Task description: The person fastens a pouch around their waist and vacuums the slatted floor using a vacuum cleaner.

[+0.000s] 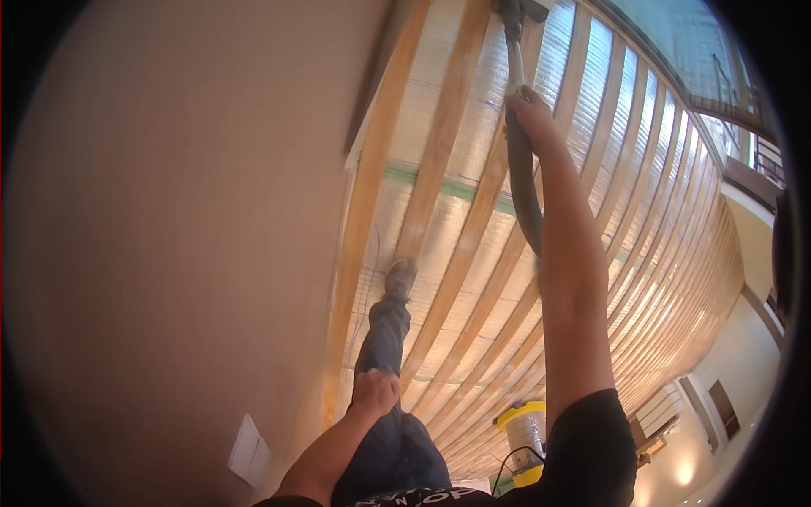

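Note:
My right hand [530,111] reaches far forward and grips a vacuum hose [522,173] where it meets a pale wand [517,63]. At the wand's far end, the dark floor nozzle [524,10] lies over the wooden battens [439,127] and the shiny foil between them. The hose runs back from my hand and passes behind my right forearm. My left hand [377,390] is closed in a fist on my bent leg, with nothing visible in it. My shoe [400,277] stands on a batten.
A plain wall [186,211] rises along the left, with a white plate [248,449] on it. Behind my right arm stands a yellow-topped vacuum canister [525,427] with a black cord. Glass panes [676,42] border the floor at upper right. Green tape [460,188] crosses the foil.

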A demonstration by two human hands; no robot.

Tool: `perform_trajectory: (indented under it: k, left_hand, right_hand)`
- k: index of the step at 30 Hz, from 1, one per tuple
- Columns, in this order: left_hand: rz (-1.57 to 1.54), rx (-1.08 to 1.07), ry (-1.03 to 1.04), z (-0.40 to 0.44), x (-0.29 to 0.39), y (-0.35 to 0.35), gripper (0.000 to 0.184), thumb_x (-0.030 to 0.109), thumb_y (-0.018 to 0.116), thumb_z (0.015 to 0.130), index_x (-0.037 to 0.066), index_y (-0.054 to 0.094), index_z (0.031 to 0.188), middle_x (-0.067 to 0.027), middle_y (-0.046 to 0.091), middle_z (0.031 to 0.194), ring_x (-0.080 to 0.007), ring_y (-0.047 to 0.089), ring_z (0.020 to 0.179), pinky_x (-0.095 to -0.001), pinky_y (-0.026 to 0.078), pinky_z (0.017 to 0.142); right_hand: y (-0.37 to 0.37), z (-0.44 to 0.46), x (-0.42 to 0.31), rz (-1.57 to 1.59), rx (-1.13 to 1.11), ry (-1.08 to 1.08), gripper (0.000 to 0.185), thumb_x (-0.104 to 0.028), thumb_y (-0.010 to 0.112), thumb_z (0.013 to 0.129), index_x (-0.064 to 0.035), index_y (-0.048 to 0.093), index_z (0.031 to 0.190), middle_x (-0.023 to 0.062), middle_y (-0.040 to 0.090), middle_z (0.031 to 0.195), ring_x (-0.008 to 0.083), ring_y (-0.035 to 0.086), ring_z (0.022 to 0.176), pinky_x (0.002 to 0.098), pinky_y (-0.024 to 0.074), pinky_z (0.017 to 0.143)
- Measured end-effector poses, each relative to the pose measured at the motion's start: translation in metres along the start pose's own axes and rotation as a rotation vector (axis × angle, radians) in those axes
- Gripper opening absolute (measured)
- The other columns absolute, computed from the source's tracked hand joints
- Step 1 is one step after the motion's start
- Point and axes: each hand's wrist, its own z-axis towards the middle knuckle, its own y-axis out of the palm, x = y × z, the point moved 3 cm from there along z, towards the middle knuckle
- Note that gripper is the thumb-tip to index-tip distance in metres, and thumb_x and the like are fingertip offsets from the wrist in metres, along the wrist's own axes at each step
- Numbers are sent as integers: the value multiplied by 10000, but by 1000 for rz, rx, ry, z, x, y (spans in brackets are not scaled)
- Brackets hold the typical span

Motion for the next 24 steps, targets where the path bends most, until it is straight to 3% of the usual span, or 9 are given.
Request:
perform_trajectory:
  k: [4, 5, 6, 8, 12, 15, 17, 20, 24]
  left_hand:
    - [42, -56, 6, -4, 12, 0, 179, 240, 640, 932, 171, 799, 887, -82, 792, 956, -311, 715, 1033, -501, 521, 916]
    - [37, -39, 19, -7, 17, -2, 192, 244, 633, 940, 168, 798, 881, -83, 789, 944, -306, 712, 1035, -498, 511, 913]
    - [55, -28, 25, -14, 20, 1, 196, 243, 630, 941, 166, 796, 873, -84, 788, 940, -305, 713, 1028, -499, 509, 905]
    - [93, -2, 54, -18, 24, 12, 206, 240, 624, 945, 162, 792, 856, -85, 785, 932, -304, 713, 1014, -503, 506, 889]
    - [164, 51, 74, -32, 32, 33, 234, 240, 611, 953, 156, 769, 802, -86, 776, 901, -319, 708, 961, -508, 500, 870]
    - [156, 108, 94, -43, 33, 55, 252, 230, 587, 968, 158, 769, 809, -86, 771, 912, -316, 702, 977, -507, 497, 884]
    - [213, 17, 20, -51, 43, 62, 252, 246, 573, 986, 165, 784, 875, -81, 783, 969, -321, 698, 1010, -510, 496, 900]
    - [125, 155, 76, -68, 47, 89, 249, 271, 572, 990, 170, 794, 940, -88, 787, 988, -328, 701, 1020, -508, 498, 913]
    - [-136, 281, -211, -78, 60, 126, 382, 379, 527, 1042, 85, 768, 1005, -142, 791, 1012, -409, 715, 1035, -544, 530, 890]
  right_hand:
    - [-10, -46, 53, -74, 13, -40, 738, -231, 750, 908, 21, 506, 1558, 149, 729, 1005, 238, 720, 760, 384, 604, 662]
    - [-9, -69, 59, -81, -13, 7, 767, -248, 754, 912, 43, 487, 1569, 158, 740, 1046, 220, 727, 852, 360, 587, 752]
    - [-10, -107, 53, -95, -49, 93, 759, -275, 749, 918, 34, 496, 1563, 186, 752, 1071, 257, 741, 954, 388, 590, 826]
    - [-10, -142, 104, -187, -28, 11, 765, -316, 744, 913, -5, 501, 1568, 266, 757, 1105, 376, 760, 1015, 444, 586, 900]
    - [-5, -274, 152, -156, -91, 199, 761, -284, 740, 910, -30, 488, 1583, 220, 771, 999, 332, 773, 949, 435, 599, 865]
    - [4, -355, 224, -201, -120, 183, 772, -299, 716, 926, -53, 447, 1607, 326, 688, 1313, 480, 670, 1238, 515, 531, 1042]
    - [1, -413, 232, -254, -156, 224, 794, -343, 723, 918, -94, 446, 1619, 353, 671, 1324, 488, 654, 1260, 502, 524, 1066]
    - [0, -488, 275, -225, -175, 236, 812, -356, 726, 914, -78, 436, 1620, 379, 661, 1316, 493, 644, 1272, 506, 512, 1080]
    - [-12, -572, 319, -296, -242, 211, 845, -381, 712, 925, -81, 388, 1645, 368, 641, 1364, 486, 621, 1315, 501, 498, 1102]
